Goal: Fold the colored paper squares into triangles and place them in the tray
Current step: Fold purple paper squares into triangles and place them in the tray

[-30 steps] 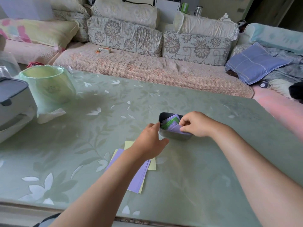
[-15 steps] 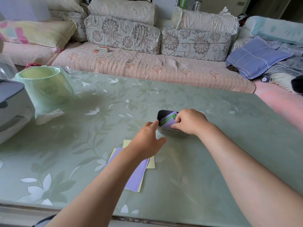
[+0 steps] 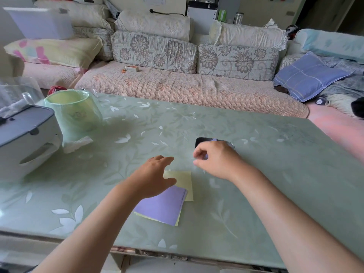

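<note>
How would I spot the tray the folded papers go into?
Start at the green leaf-patterned table before the sofa. Right of its middle, just beyond the right hand, sits a small dark tray. It is the only dark walled container; the purple and yellow paper squares lie flat nearer.

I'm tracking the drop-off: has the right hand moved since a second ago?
Yes. The right hand has drawn back from the tray toward the person; earlier its fingers were inside the tray.
</note>
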### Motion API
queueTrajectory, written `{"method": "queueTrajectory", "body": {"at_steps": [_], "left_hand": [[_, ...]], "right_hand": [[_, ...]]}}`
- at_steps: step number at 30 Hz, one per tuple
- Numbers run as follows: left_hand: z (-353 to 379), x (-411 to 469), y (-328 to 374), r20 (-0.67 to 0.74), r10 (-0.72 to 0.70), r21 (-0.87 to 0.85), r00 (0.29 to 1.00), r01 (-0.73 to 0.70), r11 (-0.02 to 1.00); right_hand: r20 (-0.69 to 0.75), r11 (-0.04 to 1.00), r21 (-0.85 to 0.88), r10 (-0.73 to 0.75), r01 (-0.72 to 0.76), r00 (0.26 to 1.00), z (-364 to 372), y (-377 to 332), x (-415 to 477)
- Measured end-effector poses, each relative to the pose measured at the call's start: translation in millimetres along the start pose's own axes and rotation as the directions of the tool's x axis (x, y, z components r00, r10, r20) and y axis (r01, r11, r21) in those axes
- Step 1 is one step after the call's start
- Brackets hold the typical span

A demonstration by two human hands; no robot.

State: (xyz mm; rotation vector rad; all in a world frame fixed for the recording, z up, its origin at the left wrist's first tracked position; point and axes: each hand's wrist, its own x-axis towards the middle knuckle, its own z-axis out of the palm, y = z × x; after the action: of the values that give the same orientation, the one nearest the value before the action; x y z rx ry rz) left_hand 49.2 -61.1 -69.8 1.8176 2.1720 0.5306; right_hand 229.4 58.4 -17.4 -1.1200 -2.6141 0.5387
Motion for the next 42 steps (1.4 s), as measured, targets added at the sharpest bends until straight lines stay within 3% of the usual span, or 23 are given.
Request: {"method": "queueTrajectory", "body": {"at_steps": [2, 6, 11, 20, 27, 33, 42], "left_hand": [[-5, -12, -7, 0.076, -0.001, 0.05, 0.997, -0.003, 0.999], [-9, -34, -12, 0.188, 0.02, 0.138, 0.982, -0.047, 0.989], [-7, -45, -15, 0.139, 0.037, 0.196, 0.99, -0.064, 0.979], [-7, -34, -20, 0.101, 0.038, 0.138, 0.994, -0.052, 0.989], [-11, -22, -21, -0.076, -0.014, -0.067, 0.997, 0.009, 0.998], [-16, -22, -12, -0.235, -0.082, 0.009, 0.969, 0.087, 0.996], [-10, -14, -11, -0.263, 0.024, -0.069, 0.964, -0.044, 0.997]], "right_hand": [[0.107, 0.999, 0.051, -0.006, 0.0, 0.994, 11, -9, -10], [0.255, 0.999, -0.045, 0.029, -0.018, 0.966, 30, -27, -27], [0.331, 0.978, -0.206, 0.093, -0.024, 0.939, 50, -43, -34], [0.38, 0.982, -0.143, 0.17, -0.124, 0.909, 52, -49, -29], [0.222, 0.989, 0.001, 0.146, -0.15, 0.964, 62, -36, -21], [0.086, 0.989, 0.019, 0.146, -0.148, 0.986, 57, -34, -21], [-0.007, 0.991, 0.006, 0.135, -0.135, 0.991, 48, -26, -28]]}}
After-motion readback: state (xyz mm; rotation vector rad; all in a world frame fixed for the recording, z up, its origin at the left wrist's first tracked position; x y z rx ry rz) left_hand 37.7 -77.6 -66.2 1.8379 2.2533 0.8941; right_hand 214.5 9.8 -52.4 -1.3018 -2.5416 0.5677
